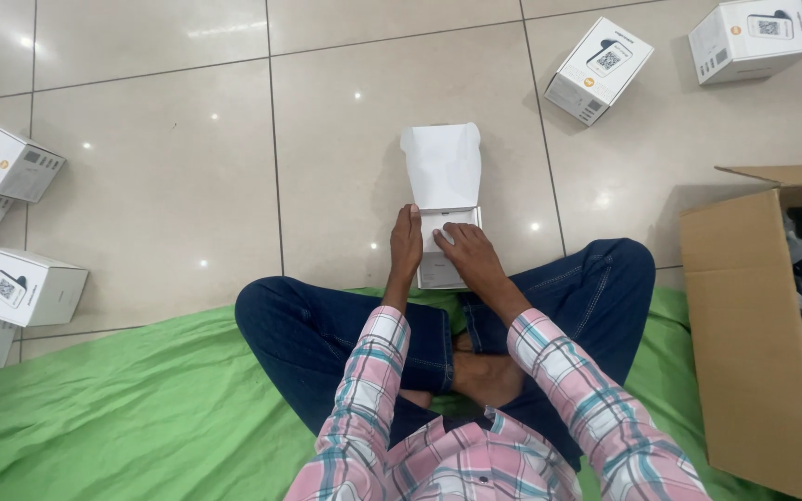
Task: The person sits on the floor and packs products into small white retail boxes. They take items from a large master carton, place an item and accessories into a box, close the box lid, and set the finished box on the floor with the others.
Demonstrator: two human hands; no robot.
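Note:
A small white box [439, 269] stands on the tiled floor just in front of my crossed legs, its white lid flap [443, 167] raised and leaning away from me. My left hand [406, 246] grips the box's left side with its fingers upright along the wall. My right hand [469, 255] rests on the open top of the box, fingers curled over the rim and reaching inside. What is inside the box is hidden by my hands.
Closed white boxes lie around: two at the far right [599, 70] [751, 39], several stacked at the left [22, 288]. An open brown carton [754, 343] with dark bagged items stands at my right. A green cloth [132, 408] lies under me.

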